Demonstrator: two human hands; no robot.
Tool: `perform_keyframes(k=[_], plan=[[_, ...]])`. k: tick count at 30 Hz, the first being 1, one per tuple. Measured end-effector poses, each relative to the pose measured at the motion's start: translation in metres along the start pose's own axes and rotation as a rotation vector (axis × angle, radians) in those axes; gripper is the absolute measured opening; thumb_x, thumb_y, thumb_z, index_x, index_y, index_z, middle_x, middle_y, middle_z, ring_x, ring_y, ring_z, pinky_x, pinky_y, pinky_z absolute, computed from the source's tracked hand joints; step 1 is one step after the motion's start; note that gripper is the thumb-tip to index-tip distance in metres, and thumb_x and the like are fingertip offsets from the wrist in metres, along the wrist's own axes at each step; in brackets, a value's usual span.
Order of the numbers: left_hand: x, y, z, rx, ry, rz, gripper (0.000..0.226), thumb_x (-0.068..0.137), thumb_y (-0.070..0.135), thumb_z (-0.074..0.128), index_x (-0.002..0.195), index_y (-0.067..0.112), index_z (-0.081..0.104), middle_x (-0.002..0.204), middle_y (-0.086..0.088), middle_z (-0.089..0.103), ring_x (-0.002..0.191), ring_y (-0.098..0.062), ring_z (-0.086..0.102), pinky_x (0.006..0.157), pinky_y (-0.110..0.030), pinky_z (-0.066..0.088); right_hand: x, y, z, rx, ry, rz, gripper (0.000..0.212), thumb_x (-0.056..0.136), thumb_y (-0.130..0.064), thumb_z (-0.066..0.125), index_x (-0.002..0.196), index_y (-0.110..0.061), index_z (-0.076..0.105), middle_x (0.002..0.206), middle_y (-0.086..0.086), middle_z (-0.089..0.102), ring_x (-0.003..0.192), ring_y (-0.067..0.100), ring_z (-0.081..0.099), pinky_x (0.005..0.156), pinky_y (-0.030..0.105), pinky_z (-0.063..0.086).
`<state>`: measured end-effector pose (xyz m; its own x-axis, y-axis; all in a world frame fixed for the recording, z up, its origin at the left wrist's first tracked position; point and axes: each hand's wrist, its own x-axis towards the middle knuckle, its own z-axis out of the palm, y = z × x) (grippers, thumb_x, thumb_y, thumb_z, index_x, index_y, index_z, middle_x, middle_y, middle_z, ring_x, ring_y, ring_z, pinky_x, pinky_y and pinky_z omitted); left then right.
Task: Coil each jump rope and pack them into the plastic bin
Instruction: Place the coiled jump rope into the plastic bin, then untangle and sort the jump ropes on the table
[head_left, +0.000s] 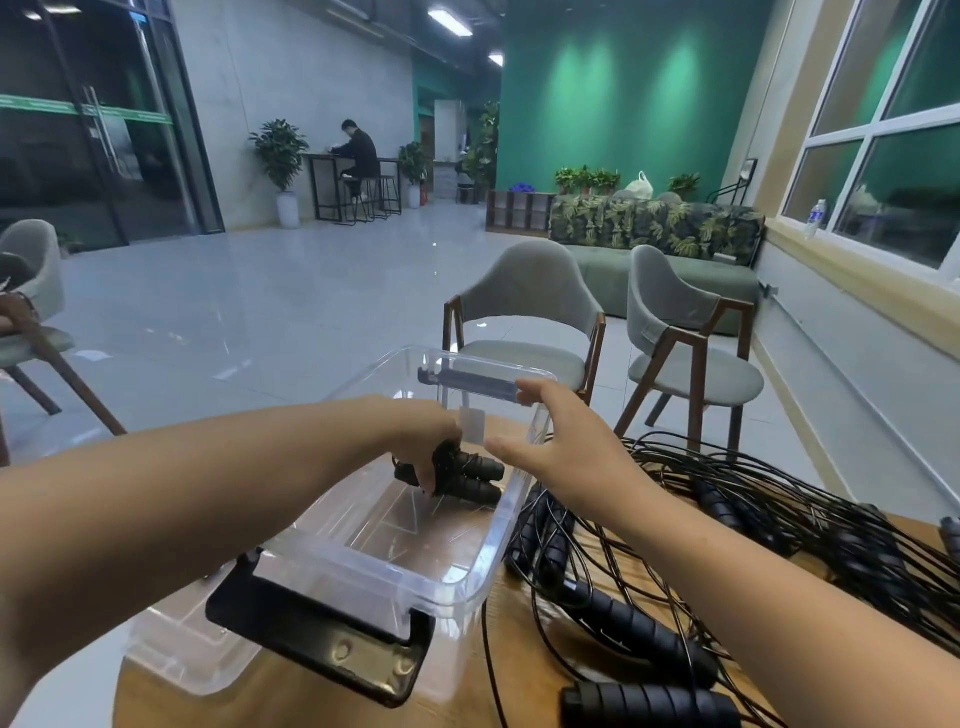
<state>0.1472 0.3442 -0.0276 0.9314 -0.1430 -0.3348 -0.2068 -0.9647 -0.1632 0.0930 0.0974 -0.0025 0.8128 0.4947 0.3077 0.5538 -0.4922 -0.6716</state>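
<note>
Under my left fingers (427, 475) the coiled rope (475, 470) is matt black, its handles ribbed. The bin (447, 587) around them is clear glossy plastic with a shiny black latch (322, 639). To their right, thin smooth cords (810, 525) lie on the grained wooden counter (519, 670).

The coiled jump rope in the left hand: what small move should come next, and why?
Probably the left hand should set the coiled jump rope down and let go. The bundle is already deep inside the clear plastic bin, at its far end, close to the bottom. The right hand is open by the bin's right wall; loose jump ropes wait beside it.
</note>
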Motion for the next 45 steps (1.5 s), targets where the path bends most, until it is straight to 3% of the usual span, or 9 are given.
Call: perform_keyframes(k=[5, 10, 16, 23, 32, 37, 40, 45], plan=[[-0.005, 0.0, 0.002, 0.189, 0.152, 0.059, 0.075, 0.067, 0.061, 0.089, 0.128, 0.024, 0.068, 0.116, 0.001, 0.056, 0.101, -0.02, 0.053, 0.074, -0.032, 0.049, 0.001, 0.001, 0.002, -0.002, 0.011, 0.004, 0.078, 0.093, -0.046, 0.08, 0.158, -0.025, 0.043, 0.154, -0.009, 0.052, 0.132, 0.0, 0.043, 0.105, 0.023, 0.036], [-0.005, 0.006, -0.007, 0.093, 0.19, 0.038, 0.083, 0.067, 0.037, 0.097, 0.135, 0.02, 0.052, 0.128, -0.004, 0.059, 0.102, -0.02, 0.053, 0.078, -0.032, 0.049, -0.001, 0.003, 0.003, -0.007, 0.027, 0.006, 0.077, 0.093, -0.048, 0.079, 0.157, -0.025, 0.044, 0.154, -0.01, 0.052, 0.131, -0.001, 0.042, 0.105, 0.023, 0.034], [-0.017, 0.007, -0.023, -0.054, 0.147, -0.008, 0.067, 0.079, 0.04, 0.089, 0.134, 0.022, 0.056, 0.124, -0.003, 0.064, 0.103, -0.021, 0.056, 0.079, -0.031, 0.045, -0.008, 0.001, 0.0, -0.006, 0.08, -0.026, 0.071, 0.092, -0.058, 0.074, 0.151, -0.026, 0.05, 0.148, -0.012, 0.057, 0.128, -0.002, 0.045, 0.103, 0.022, 0.037], [-0.055, 0.041, -0.044, -0.176, 0.382, -0.012, 0.021, 0.096, 0.03, 0.07, 0.115, 0.021, 0.065, 0.115, -0.004, 0.068, 0.096, -0.021, 0.058, 0.079, -0.032, 0.05, -0.038, 0.001, -0.027, -0.052, 0.055, -0.017, 0.061, 0.101, -0.053, 0.067, 0.154, -0.028, 0.049, 0.154, -0.011, 0.054, 0.138, 0.002, 0.047, 0.118, 0.033, 0.043], [-0.119, 0.126, -0.082, -0.424, 0.693, 0.068, 0.015, 0.096, 0.031, 0.069, 0.106, 0.02, 0.068, 0.098, -0.001, 0.07, 0.09, -0.019, 0.064, 0.079, -0.034, 0.055, -0.114, 0.008, -0.088, -0.135, 0.022, 0.079, 0.053, 0.101, -0.049, 0.069, 0.147, -0.026, 0.057, 0.142, -0.01, 0.064, 0.127, 0.005, 0.059, 0.109, 0.03, 0.05], [-0.141, 0.189, -0.076, -0.511, 0.681, 0.178, 0.016, 0.095, 0.037, 0.072, 0.105, 0.026, 0.066, 0.093, 0.005, 0.069, 0.086, -0.011, 0.065, 0.075, -0.034, 0.058, -0.176, 0.026, -0.12, -0.193, 0.01, 0.164, 0.039, 0.1, -0.049, 0.07, 0.135, -0.032, 0.066, 0.126, -0.018, 0.069, 0.113, -0.002, 0.063, 0.101, 0.027, 0.053], [-0.151, 0.23, -0.061, -0.578, 0.615, 0.251, 0.016, 0.095, 0.037, 0.074, 0.105, 0.027, 0.066, 0.092, 0.01, 0.067, 0.083, -0.004, 0.063, 0.069, -0.025, 0.054, -0.212, 0.037, -0.135, -0.197, -0.002, 0.214, 0.035, 0.1, -0.047, 0.071, 0.132, -0.033, 0.068, 0.119, -0.023, 0.069, 0.106, -0.013, 0.061, 0.09, 0.011, 0.046], [-0.157, 0.286, -0.027, -0.546, 0.48, 0.363, 0.024, 0.093, 0.044, 0.073, 0.112, 0.033, 0.065, 0.097, 0.013, 0.068, 0.088, 0.001, 0.063, 0.078, -0.025, 0.059, -0.267, 0.057, -0.152, -0.178, 0.002, 0.308, 0.029, 0.1, -0.044, 0.072, 0.128, -0.037, 0.069, 0.116, -0.023, 0.072, 0.105, -0.012, 0.063, 0.088, 0.01, 0.045]])
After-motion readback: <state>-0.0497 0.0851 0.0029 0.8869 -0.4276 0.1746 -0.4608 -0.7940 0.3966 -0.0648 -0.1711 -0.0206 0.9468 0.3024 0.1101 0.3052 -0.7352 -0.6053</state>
